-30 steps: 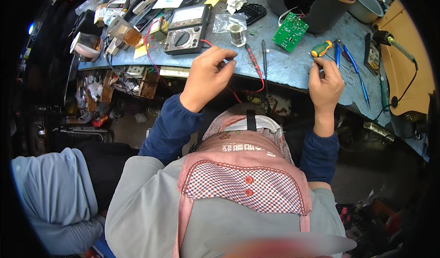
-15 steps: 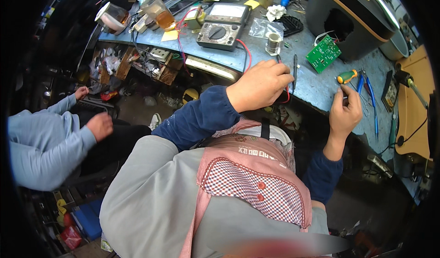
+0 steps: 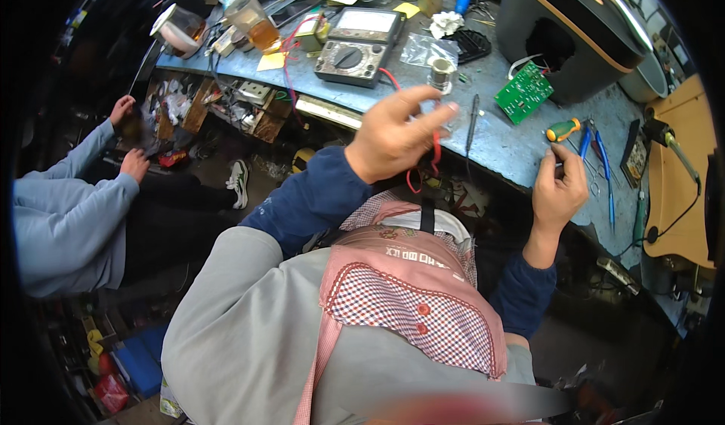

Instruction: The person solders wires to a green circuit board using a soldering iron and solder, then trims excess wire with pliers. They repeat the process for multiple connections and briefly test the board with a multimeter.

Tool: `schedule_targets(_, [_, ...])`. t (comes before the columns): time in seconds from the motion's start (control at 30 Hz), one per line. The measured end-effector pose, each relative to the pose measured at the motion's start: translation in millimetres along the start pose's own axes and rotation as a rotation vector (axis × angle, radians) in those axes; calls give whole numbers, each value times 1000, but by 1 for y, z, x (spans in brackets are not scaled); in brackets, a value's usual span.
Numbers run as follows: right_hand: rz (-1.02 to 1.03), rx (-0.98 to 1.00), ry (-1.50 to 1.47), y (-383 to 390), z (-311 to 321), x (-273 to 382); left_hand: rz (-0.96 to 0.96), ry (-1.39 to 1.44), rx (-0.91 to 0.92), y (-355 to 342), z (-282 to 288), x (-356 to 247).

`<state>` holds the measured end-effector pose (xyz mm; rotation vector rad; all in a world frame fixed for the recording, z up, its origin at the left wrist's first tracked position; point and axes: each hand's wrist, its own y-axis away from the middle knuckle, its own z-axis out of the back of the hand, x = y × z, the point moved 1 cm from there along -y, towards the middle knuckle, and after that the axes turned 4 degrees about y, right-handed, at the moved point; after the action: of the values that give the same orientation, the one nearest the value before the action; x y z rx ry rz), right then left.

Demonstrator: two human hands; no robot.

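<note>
My left hand (image 3: 396, 134) is raised at the bench's front edge, thumb and forefinger apart, the other fingers curled. A red test lead (image 3: 436, 151) hangs at those fingers and appears held by them. Just beyond stands a solder spool (image 3: 441, 73), with a black test probe (image 3: 473, 119) lying to its right. The analog multimeter (image 3: 351, 56) sits farther left. At the right, my right hand (image 3: 560, 188) is closed in a pinch; whatever it may hold is too small to make out. Near its fingertips lie a yellow-green screwdriver (image 3: 563, 129) and blue-handled pliers (image 3: 586, 140).
A green circuit board (image 3: 524, 93) hangs by wires from a dark grey appliance housing (image 3: 570, 36) at the back right. Cups, papers and parts crowd the bench (image 3: 495, 147) at the far left. Another person (image 3: 72, 213) sits at the left.
My left hand has drawn back leftward and its thumb and forefinger have spread, the red lead moving with it. My right hand stays pinched. The other person's near hand has moved left and away.
</note>
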<state>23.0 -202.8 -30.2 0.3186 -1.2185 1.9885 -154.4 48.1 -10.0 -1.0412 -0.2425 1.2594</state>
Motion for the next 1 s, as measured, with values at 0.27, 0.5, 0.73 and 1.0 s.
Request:
schedule_targets(0.27, [-19, 9, -11, 1, 1, 3, 575, 685, -150, 6, -11, 16])
schedule_targets(0.5, [-2, 12, 10, -1, 0, 1, 174, 122, -39, -7, -13, 10])
schedule_targets(0.73, [13, 32, 77, -2, -1, 4, -190, -226, 298, -52, -11, 4])
schedule_targets(1.0, [25, -10, 113, -4, -3, 5, 90, -140, 416, -190, -59, 130])
